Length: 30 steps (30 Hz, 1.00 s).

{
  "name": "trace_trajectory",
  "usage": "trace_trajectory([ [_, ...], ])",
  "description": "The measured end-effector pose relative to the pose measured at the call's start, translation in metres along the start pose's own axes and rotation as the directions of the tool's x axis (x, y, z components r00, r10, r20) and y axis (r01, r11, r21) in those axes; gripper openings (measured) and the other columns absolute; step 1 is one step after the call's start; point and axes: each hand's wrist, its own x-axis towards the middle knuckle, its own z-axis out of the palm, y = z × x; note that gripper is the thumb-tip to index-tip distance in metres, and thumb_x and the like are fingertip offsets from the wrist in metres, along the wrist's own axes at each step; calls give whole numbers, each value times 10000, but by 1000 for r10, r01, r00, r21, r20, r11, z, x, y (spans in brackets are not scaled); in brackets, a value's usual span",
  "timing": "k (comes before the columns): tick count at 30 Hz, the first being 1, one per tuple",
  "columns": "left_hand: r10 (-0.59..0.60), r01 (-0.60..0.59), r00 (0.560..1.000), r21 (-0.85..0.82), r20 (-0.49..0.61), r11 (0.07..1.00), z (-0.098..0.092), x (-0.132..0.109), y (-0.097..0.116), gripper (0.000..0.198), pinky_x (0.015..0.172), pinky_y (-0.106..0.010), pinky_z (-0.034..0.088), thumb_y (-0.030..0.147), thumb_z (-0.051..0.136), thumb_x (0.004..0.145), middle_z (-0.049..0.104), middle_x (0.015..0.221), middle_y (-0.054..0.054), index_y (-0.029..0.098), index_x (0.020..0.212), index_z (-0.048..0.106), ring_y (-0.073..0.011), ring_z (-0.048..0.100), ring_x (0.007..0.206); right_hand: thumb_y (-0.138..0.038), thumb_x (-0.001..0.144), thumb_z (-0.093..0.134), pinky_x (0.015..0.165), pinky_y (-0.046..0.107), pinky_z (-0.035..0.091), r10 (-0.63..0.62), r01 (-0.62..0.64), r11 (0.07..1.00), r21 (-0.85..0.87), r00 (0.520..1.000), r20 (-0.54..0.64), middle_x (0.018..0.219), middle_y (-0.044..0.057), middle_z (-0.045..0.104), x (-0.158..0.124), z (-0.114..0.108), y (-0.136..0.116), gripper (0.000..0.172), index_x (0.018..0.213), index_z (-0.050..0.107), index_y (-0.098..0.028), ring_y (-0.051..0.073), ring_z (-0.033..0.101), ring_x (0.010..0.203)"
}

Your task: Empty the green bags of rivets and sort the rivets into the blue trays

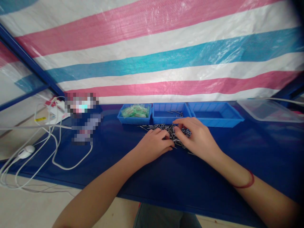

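Note:
A loose pile of small dark metal pins (163, 128) lies on the blue table (133, 167), just in front of the bins. My left hand (155, 144) rests on the near left side of the pile, fingers curled together on the pins. My right hand (194, 134) lies on the right side of the pile, its fingers bent down and pinching among the pins. What each hand holds is hidden by the fingers. A red cord circles my right forearm (247, 183).
Three blue bins stand behind the pile: the left one (134, 118) holds small green-tinted bags, the middle one (166, 119) a few pins, the right one (216, 120) looks bare. A clear tray (268, 110) sits far right. White cables (54, 158) and a power strip lie left.

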Motion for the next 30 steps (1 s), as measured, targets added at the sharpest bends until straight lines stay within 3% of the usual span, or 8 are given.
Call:
trace_trajectory([
  [5,-11,13,1000,76,-28,997,2,1,5,204,769,-321,358,325,481,950,588,1004,-35,235,935,663,-186,499,930,-233,869,513,783,384,466,-9,9,1000,7,1000,13,839,70,658,-1,-1,0,168,969,638,-180,234,594,819],
  [11,-82,83,996,91,-21,992,2,2,9,170,779,-332,355,351,563,907,593,1050,-36,224,980,650,-200,502,975,-233,877,510,777,381,468,-11,11,1000,12,1000,15,842,70,661,0,-3,0,157,947,639,-177,232,596,829],
  [20,-59,76,994,200,-89,977,9,3,14,216,743,-360,328,309,434,970,614,984,-32,208,928,621,-204,512,913,-215,875,519,792,378,466,-22,22,1000,15,999,26,850,69,665,0,-2,0,144,923,646,-167,229,601,839],
  [25,-152,160,971,28,-186,987,4,4,14,228,787,-348,339,337,420,977,614,1033,-37,206,959,606,-199,506,946,-187,869,511,792,388,456,-20,20,1000,8,999,35,845,69,687,0,-5,0,144,868,654,-169,228,608,819],
  [30,-336,244,907,-334,-253,911,-5,5,10,186,794,-306,385,268,407,975,633,945,-34,179,954,568,-165,545,862,-145,831,524,799,372,461,-3,-8,994,107,995,102,878,51,707,-2,-6,-4,140,859,656,-184,210,622,827],
])
